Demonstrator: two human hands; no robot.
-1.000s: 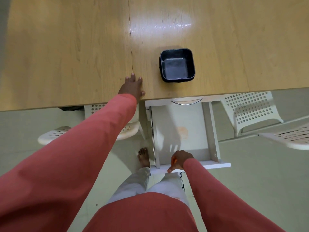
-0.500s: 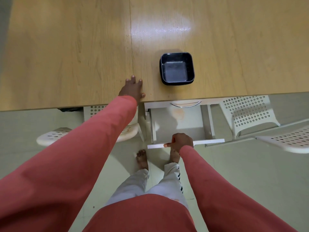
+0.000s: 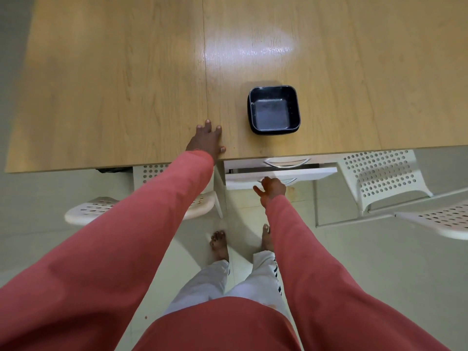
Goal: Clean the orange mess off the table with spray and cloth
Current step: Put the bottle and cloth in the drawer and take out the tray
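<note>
The left hand [image 3: 205, 140] rests flat on the desk [image 3: 121, 84], fingers spread; the right hand [image 3: 272, 190] meets the nearly shut drawer [image 3: 281, 177], fingers curled, its grip unclear. Seemingly the search for supplies: neither spray nor cloth is visible, so their axes can't be told. Next: locate them. A tiny orange speck [image 3: 236, 147] sits near the desk's edge.
</note>
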